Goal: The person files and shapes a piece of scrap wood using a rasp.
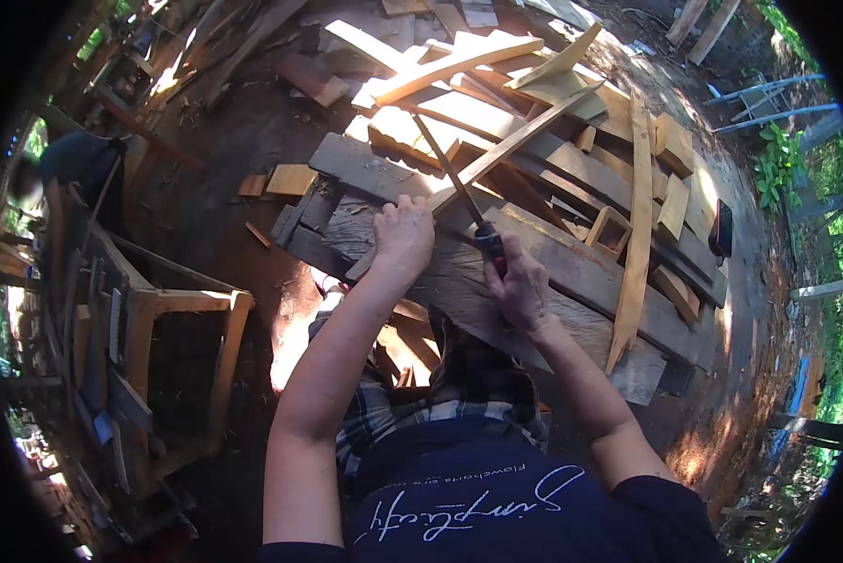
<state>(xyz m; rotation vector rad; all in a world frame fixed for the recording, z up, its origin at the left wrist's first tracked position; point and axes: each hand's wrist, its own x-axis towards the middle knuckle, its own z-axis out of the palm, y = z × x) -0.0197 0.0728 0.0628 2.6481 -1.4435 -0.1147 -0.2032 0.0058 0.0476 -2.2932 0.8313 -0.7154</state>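
Here, from the head camera, I am looking down along two bare forearms that reach up into the middle of the frame. The left hand, just left of centre, has its fingers curled down over a long wooden slat and presses on it near the slat's lower end. The slat runs diagonally from the centre towards the upper right. The right hand, just right of centre, is wrapped tightly around the dark handle of a tool. Its long, narrow blade slants up and to the left and crosses the slat; I cannot tell whether it is a saw or a knife.

Both hands work over a thick, grey weathered plank that lies across the centre of the frame. Behind it, in the upper middle, a pile of offcuts sits in bright sunlight. A small open wooden box rests on the boards to the right of centre, just beside a pale bowed strip that runs from top to bottom.

At the left of the frame stands a wooden frame of light slats. In the upper left, another person in dark clothing bends over. Reddish earth floor shows between them.
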